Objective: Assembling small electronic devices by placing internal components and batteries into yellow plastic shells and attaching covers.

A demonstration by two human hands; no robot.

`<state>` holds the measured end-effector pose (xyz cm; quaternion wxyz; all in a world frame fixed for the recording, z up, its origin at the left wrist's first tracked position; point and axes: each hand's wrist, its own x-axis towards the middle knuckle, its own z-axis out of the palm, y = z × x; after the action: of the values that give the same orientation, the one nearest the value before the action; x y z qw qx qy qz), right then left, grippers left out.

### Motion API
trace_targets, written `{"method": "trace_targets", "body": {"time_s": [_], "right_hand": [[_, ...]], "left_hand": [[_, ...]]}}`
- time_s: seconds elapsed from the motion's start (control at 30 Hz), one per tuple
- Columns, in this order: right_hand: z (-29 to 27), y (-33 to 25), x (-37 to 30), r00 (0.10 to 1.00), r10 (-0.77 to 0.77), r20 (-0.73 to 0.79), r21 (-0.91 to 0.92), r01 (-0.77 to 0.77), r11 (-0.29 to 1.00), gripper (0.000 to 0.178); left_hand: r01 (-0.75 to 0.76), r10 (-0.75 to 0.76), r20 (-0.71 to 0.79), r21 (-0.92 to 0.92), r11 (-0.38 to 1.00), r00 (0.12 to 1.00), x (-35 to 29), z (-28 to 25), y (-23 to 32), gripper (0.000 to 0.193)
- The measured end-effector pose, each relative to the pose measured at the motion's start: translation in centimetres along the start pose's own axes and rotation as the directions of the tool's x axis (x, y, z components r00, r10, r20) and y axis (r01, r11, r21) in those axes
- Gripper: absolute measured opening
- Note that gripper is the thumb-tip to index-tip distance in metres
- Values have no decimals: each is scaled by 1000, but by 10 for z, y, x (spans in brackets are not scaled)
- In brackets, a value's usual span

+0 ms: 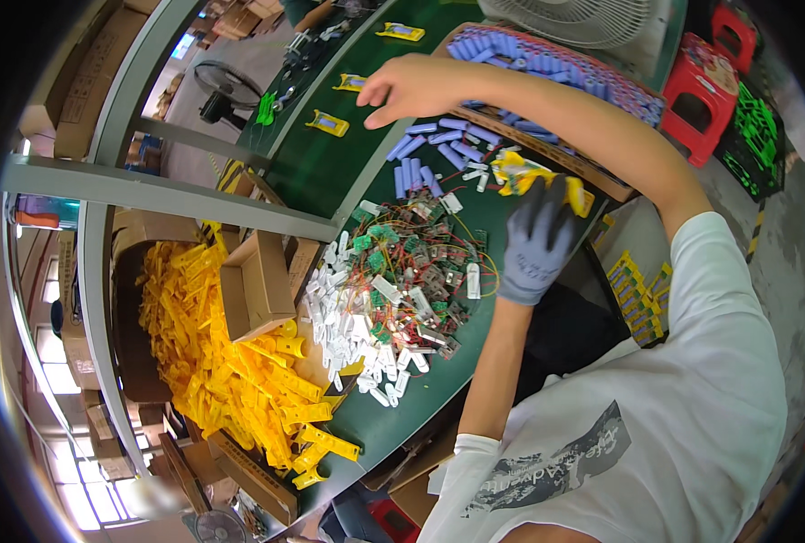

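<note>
Yellow casings (514, 171) bunched on tabletop (438, 387)

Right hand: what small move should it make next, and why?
Perhaps move the right hand to the yellow cases by the left hand: the right looks open and empty above the belt, while the left is at those cases.

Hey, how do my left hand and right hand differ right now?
Your left hand wears a grey glove; your right hand is bare. The left hand is at a cluster of yellow pieces, while the right hand is beside a single yellow piece. Both arms come out of white sleeves.
</note>
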<state>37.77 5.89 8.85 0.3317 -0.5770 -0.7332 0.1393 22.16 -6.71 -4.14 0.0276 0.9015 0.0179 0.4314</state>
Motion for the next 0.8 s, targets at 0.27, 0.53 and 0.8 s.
{"method": "trace_targets", "body": {"time_s": [0.27, 0.53, 0.8], "right_hand": [[32, -71, -270, 983, 178, 41, 697, -156, 700, 58], [124, -64, -284, 961, 225, 161, 518, -276, 809, 59], [126, -28, -269, 979, 151, 137, 576, -202, 792, 51]], "left_hand": [[-38, 49, 127, -87, 995, 991, -17, -79, 41, 36], [273, -223, 438, -53, 961, 871, -114, -86, 53, 51], [392, -418, 407, 149, 908, 812, -98, -97, 24, 51]]}}
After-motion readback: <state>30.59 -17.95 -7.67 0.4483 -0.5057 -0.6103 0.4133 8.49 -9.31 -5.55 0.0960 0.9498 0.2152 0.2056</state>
